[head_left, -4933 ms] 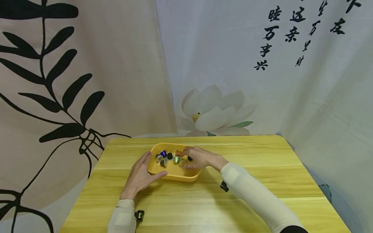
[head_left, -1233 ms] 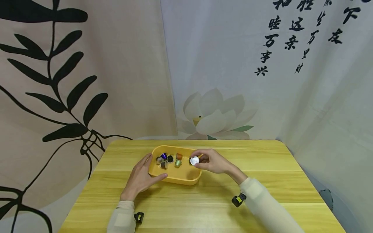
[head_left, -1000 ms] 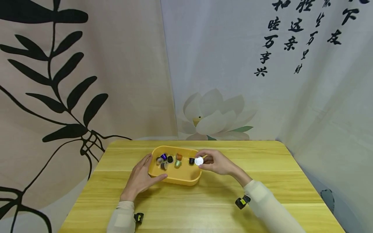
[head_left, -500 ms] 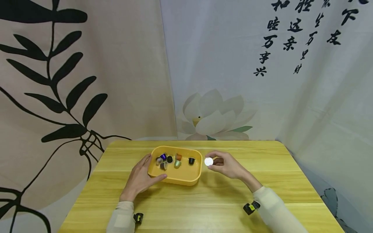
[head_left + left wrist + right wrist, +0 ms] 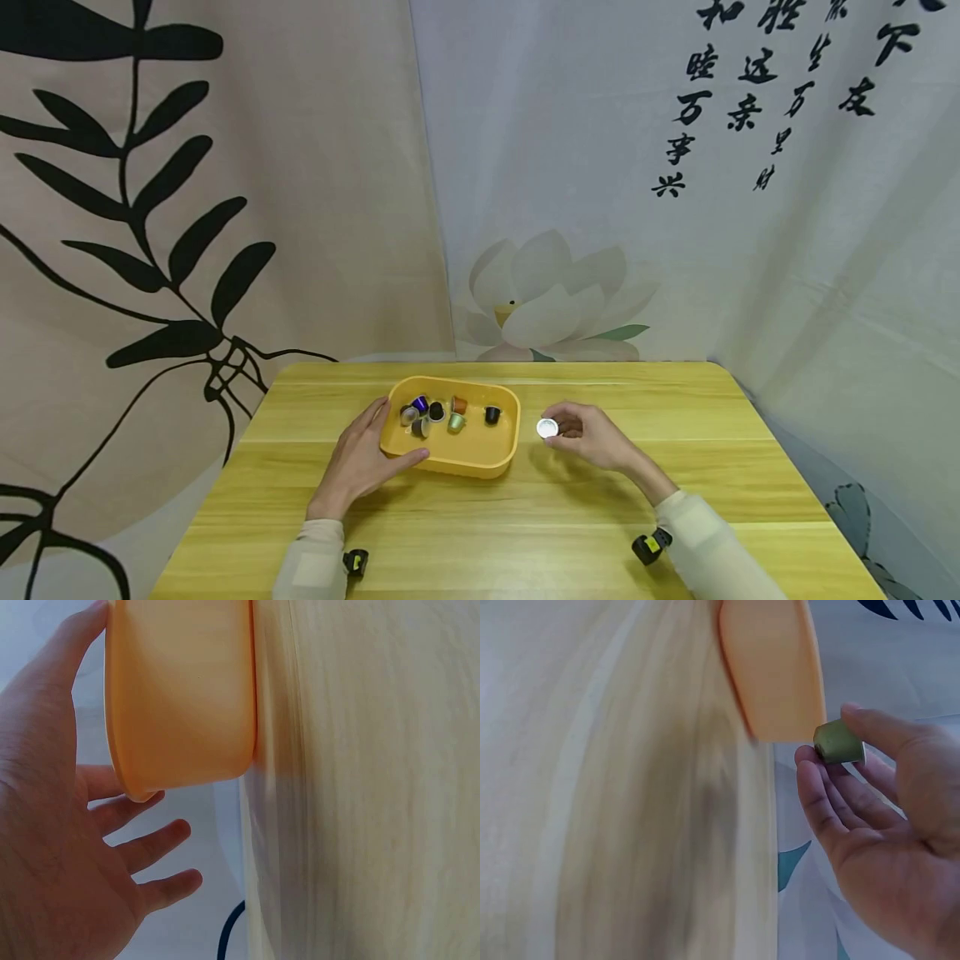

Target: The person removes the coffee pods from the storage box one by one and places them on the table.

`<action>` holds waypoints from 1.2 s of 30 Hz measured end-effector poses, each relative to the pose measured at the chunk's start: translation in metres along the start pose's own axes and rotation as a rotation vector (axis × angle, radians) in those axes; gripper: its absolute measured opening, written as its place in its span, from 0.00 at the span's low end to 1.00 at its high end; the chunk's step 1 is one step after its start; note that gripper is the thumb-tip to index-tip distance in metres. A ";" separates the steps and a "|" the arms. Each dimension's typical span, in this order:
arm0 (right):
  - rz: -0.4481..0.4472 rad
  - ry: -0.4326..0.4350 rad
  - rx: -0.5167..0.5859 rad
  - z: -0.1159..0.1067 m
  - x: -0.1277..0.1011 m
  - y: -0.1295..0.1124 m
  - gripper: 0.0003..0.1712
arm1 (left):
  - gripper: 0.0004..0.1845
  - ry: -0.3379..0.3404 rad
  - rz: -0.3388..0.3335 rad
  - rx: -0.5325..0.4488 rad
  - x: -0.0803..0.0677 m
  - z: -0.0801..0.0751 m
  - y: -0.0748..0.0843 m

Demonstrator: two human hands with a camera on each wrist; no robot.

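Resting at lower left of centre, my left hand (image 5: 358, 461) lies flat, fingers straight against the yellow tray (image 5: 480, 461) of coffee capsules (image 5: 435, 412). Right of the tray, my right hand (image 5: 592, 436) pinches a green capsule (image 5: 547, 428), newly lifted out and lowered toward the wooden table (image 5: 525, 533).

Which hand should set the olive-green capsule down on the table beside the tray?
Right. The right hand already pinches the olive-green foil-topped capsule just above the wooden table, right of the yellow plastic tray. The left hand is busy steadying that tray.
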State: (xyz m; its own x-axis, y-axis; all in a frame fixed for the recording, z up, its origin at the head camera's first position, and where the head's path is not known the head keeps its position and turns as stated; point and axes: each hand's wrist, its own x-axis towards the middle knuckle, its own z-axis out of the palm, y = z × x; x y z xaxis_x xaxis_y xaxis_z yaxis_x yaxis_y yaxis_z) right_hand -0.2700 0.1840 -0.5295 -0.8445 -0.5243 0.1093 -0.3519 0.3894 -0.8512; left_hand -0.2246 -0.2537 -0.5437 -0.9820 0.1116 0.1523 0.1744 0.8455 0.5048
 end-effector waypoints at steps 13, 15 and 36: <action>0.056 0.006 -0.094 0.009 0.001 0.009 0.14 | 0.68 0.006 0.004 -0.003 0.000 0.001 -0.002; 0.066 0.011 -0.127 0.010 0.002 0.011 0.13 | 0.68 0.007 0.004 -0.001 0.000 0.001 -0.002; 0.061 -0.026 -0.233 0.017 0.003 0.020 0.13 | 0.68 0.012 0.011 0.003 0.001 0.003 -0.004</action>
State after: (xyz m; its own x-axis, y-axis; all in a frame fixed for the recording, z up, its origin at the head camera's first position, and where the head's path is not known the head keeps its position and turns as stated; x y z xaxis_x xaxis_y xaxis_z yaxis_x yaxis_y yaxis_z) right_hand -0.2729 0.1769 -0.5547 -0.8576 -0.5123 0.0458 -0.3869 0.5837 -0.7138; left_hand -0.2268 -0.2554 -0.5481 -0.9791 0.1150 0.1678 0.1851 0.8458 0.5004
